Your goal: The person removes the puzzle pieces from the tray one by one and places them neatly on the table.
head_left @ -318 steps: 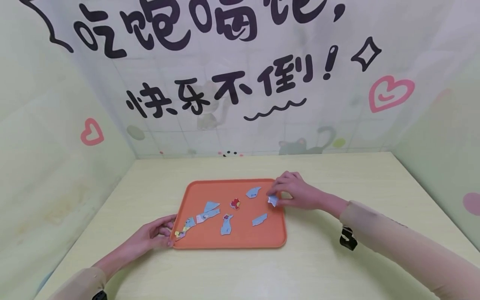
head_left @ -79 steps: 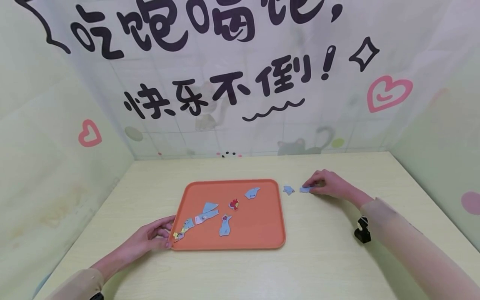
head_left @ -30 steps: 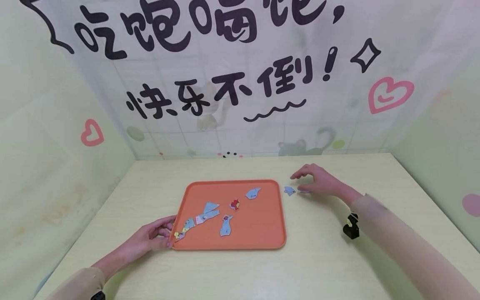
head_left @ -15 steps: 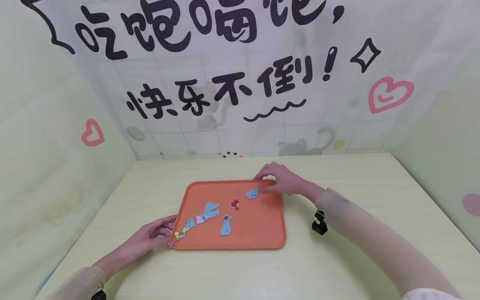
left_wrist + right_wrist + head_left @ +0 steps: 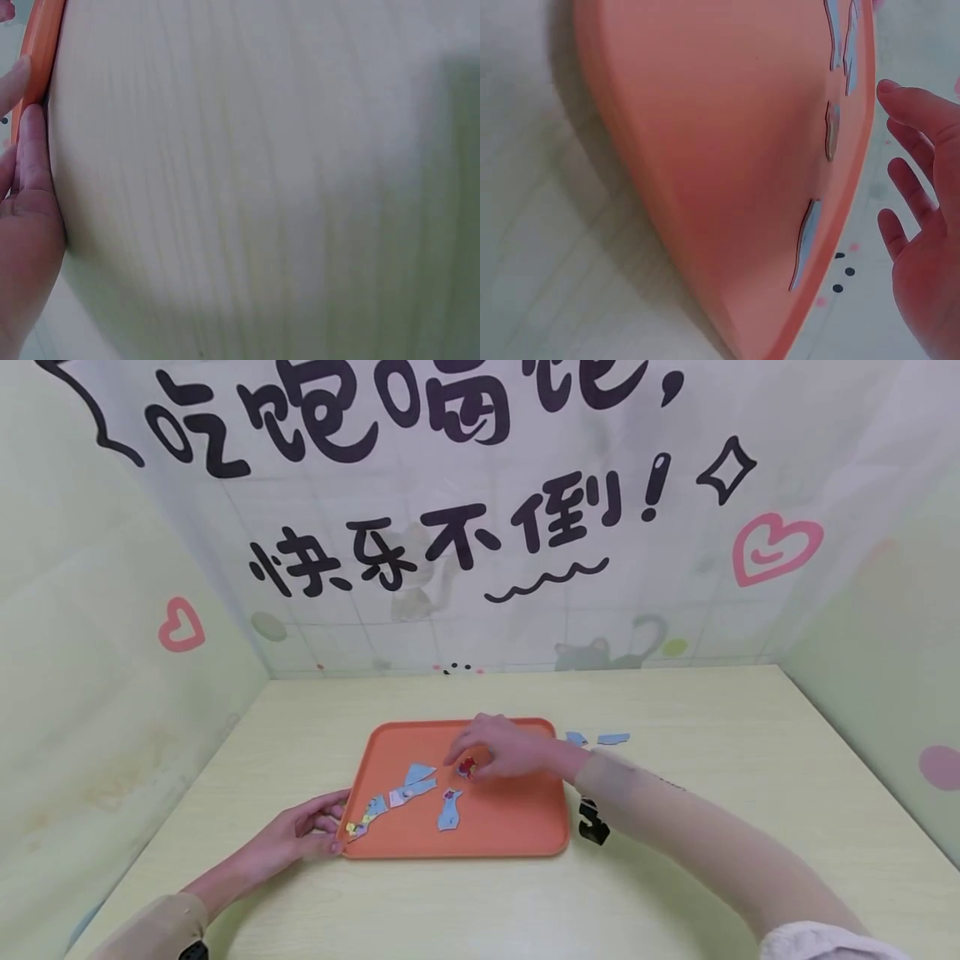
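Observation:
An orange tray (image 5: pixel 517 835) lies on the table, bearing several flat, irregular puzzle pieces. My left hand (image 5: pixel 303 828) holds the tray's left rim near the front corner; the left wrist view shows fingertips on the orange rim (image 5: pixel 45 45). My right hand (image 5: pixel 506 750) is over the tray around the red puzzle piece (image 5: pixel 467 767), thumb and fingers spread. In the right wrist view its fingers are apart with nothing between them. A blue piece at the tray's back right is mostly hidden behind this hand. Another blue piece (image 5: pixel 448 812) lies front centre, and joined pieces (image 5: pixel 408 792) run along the left.
Right of the tray, a star-like blue piece (image 5: pixel 576 738) and a strip-shaped blue piece (image 5: pixel 613 739) lie on the pale wooden table (image 5: pixel 675 710). A printed cloth wall (image 5: pixel 480 627) stands behind, with side walls left and right.
Two blue pieces have gone from the tray to the table on the right. My right hand has since let go and moved left over the tray. The left hand stays put.

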